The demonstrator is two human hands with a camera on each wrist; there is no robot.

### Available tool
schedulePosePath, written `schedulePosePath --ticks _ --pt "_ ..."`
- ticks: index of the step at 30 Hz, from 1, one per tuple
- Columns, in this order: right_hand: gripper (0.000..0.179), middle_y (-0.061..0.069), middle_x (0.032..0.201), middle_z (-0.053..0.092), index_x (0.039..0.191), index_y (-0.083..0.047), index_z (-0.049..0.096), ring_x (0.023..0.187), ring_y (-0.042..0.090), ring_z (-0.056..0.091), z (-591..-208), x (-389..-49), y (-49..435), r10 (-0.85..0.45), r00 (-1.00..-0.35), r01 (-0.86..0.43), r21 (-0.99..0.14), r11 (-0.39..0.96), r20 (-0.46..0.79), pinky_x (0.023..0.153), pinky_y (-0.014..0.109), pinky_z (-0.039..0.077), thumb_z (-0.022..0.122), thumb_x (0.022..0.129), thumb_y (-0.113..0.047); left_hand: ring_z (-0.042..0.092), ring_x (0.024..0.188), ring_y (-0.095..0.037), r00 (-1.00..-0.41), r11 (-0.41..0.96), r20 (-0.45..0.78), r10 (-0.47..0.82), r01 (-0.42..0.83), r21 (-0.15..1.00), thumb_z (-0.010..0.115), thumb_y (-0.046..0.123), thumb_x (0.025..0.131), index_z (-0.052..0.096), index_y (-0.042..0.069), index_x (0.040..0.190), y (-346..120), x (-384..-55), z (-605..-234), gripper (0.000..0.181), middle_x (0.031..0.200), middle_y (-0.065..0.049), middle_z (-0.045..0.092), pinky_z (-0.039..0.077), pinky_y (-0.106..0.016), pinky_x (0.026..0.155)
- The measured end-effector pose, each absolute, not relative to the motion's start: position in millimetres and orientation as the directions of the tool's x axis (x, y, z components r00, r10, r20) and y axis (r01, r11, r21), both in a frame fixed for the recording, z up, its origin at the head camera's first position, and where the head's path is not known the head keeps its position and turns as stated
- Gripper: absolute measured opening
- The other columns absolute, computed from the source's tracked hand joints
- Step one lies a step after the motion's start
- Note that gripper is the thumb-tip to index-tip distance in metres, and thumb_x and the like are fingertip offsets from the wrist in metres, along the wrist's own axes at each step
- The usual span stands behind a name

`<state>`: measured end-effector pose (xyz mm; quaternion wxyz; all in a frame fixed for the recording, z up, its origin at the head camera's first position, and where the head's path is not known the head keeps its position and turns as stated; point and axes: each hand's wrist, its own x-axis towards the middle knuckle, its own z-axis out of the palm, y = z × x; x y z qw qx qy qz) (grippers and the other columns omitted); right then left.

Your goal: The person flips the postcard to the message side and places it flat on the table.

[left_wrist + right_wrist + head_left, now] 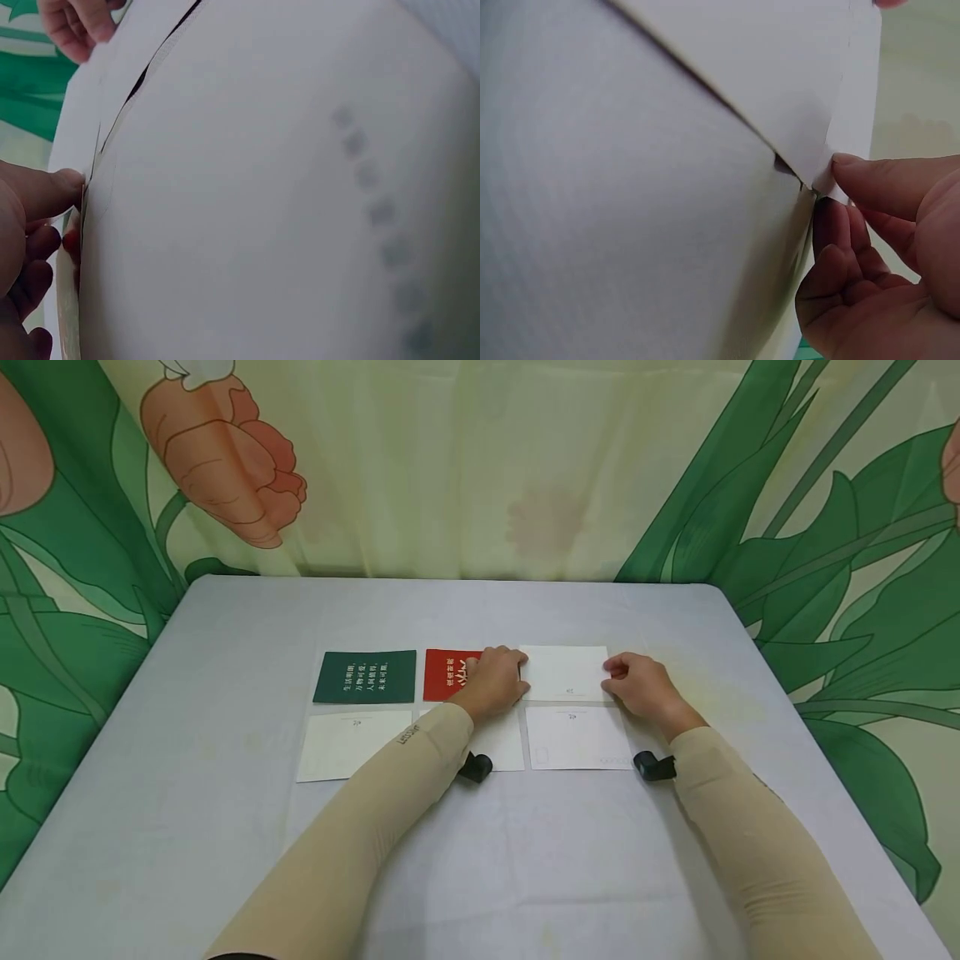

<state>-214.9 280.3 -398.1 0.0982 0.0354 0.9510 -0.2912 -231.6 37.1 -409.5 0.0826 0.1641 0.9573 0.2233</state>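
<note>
White card [564, 672]: rectangular, mostly plain, small dark print close to its front edge. Position: right of the red card [439, 673], front edges roughly aligned.

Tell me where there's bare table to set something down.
The white cloth-covered table is bare left of the green rectangular card, behind it toward the pale floral curtain, and between the beige sleeves, in front of the near card row. The middle is crowded: the left hand and right hand grip a white rectangular card beyond that row.
</note>
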Motion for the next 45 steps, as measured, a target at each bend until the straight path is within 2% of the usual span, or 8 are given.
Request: schedulePosePath --ticks 13,32,37,41,45 --pt "0.037 0.021 0.131 0.056 0.133 0.002 0.053 0.11 0.036 0.051 -398 -214 279 -0.013 -0.977 0.106 -0.534 0.839 -0.215 0.099 0.05 0.044 0.056 0.098 -0.007 0.048 0.117 -0.022 -0.917 0.841 -0.104 0.385 0.303 0.448 0.068 0.027 0.096 0.059 0.018 0.142 37 -232 -407 0.047 0.135 0.0 0.062 0.034 -0.042 0.089" --pt "0.037 0.021 0.131 0.055 0.135 0.002 0.051 0.111 0.037 0.05 -394 -213 277 -0.018 -0.974 0.104 -0.516 0.85 -0.227 0.101 0.052 0.043 0.055 0.099 -0.007 0.047 0.114 -0.021 -0.92 0.853 -0.124 0.372 0.286 0.436 0.069 0.028 0.095 0.059 0.018 0.142 40 -233 -405 0.049 0.131 0.001 0.063 0.034 -0.042 0.092" --pt "0.038 0.02 0.132 0.054 0.135 0.001 0.051 0.112 0.037 0.05 -392 -213 276 -0.026 -0.969 0.109 -0.515 0.851 -0.247 0.101 0.051 0.043 0.056 0.099 -0.011 0.047 0.113 -0.02 -0.918 0.856 -0.135 0.373 0.284 0.432 0.069 0.028 0.096 0.058 0.018 0.142 39 -230 -402 0.048 0.131 0.001 0.062 0.033 -0.041 0.092" --pt "0.042 0.021 0.132 0.054 0.138 -0.002 0.05 0.114 0.037 0.049 -384 -212 277 -0.022 -0.962 0.125 -0.512 0.85 -0.272 0.1 0.052 0.044 0.056 0.101 -0.019 0.047 0.116 -0.021 -0.913 0.846 -0.11 0.393 0.313 0.432 0.069 0.03 0.096 0.057 0.019 0.144 35 -229 -389 0.051 0.136 0.001 0.06 0.034 -0.042 0.093" --pt "0.045 0.021 0.126 0.055 0.139 -0.003 0.051 0.111 0.037 0.05 -371 -211 277 -0.044 -0.974 0.081 -0.523 0.848 -0.222 0.094 0.051 0.045 0.059 0.1 -0.024 0.045 0.127 -0.025 -0.895 0.817 -0.067 0.44 0.368 0.444 0.07 0.032 0.095 0.052 0.019 0.147 24 -232 -369 0.057 0.142 0.0 0.056 0.036 -0.045 0.097"
